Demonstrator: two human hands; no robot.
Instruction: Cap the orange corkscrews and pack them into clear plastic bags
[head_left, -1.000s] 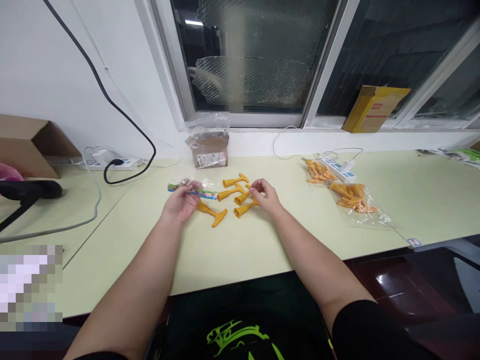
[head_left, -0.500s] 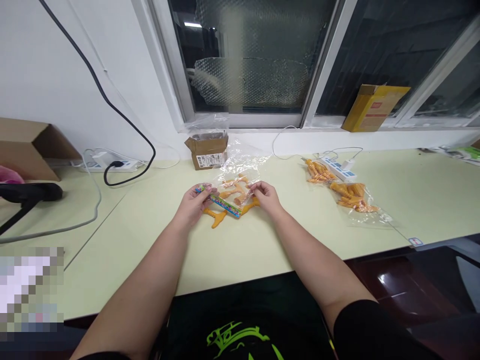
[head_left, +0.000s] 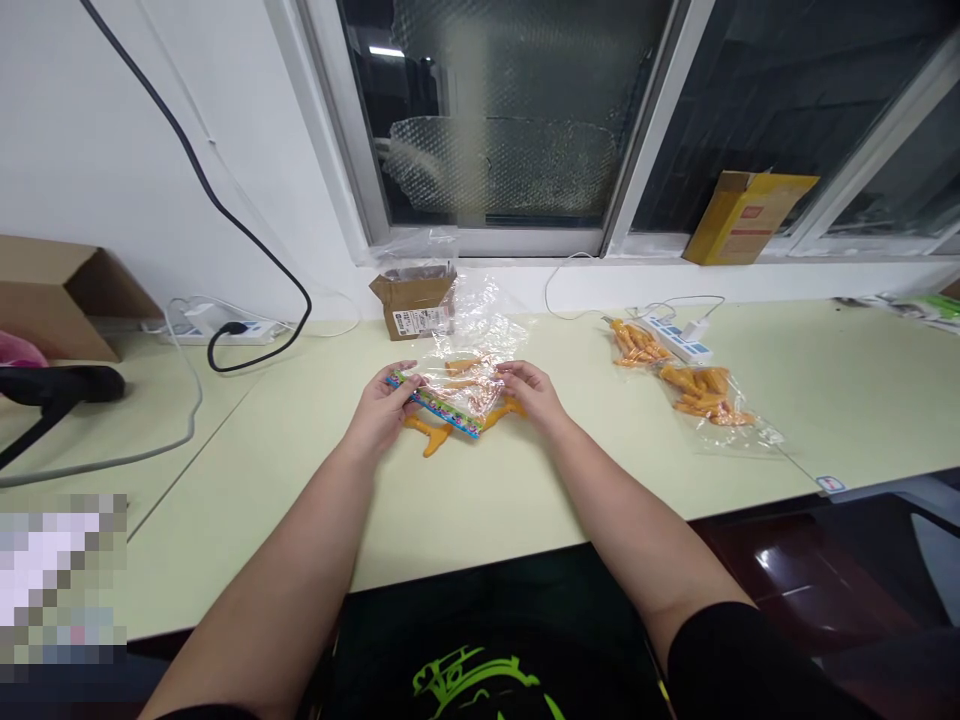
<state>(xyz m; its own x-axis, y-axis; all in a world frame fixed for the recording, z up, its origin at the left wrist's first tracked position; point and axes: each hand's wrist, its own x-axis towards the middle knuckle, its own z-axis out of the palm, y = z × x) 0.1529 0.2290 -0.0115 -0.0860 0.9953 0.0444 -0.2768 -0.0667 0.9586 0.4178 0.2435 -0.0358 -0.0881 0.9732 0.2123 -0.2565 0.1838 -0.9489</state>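
Observation:
My left hand (head_left: pixel 381 412) is closed on a clear plastic bag (head_left: pixel 491 322), thumb pressed on its colourful patterned strip (head_left: pixel 448 412). From the other side, my right hand (head_left: pixel 534 397) pinches the bag's edge with bent fingers. The strip slants down to the right, and the film lies over several orange, chicken-foot-shaped pieces. One orange piece (head_left: pixel 430 437) pokes out below the strip, bare on the table. Another orange piece (head_left: pixel 504 410) shows between the strip and my right fingers. Glare on the film hides which pieces are inside the bag and which lie beneath it.
Two clear bags of similar orange pieces (head_left: pixel 637 342) (head_left: pixel 705 392) lie to the right, near a white power strip (head_left: pixel 675 337). A small open cardboard box (head_left: pixel 417 305) stands behind my hands. At the left are a black cable (head_left: pixel 255 240) and a larger box (head_left: pixel 52 300).
The bag's film has come down flatter over the orange pieces, and the strip has shifted slightly left. Both hands keep their grip and have barely moved.

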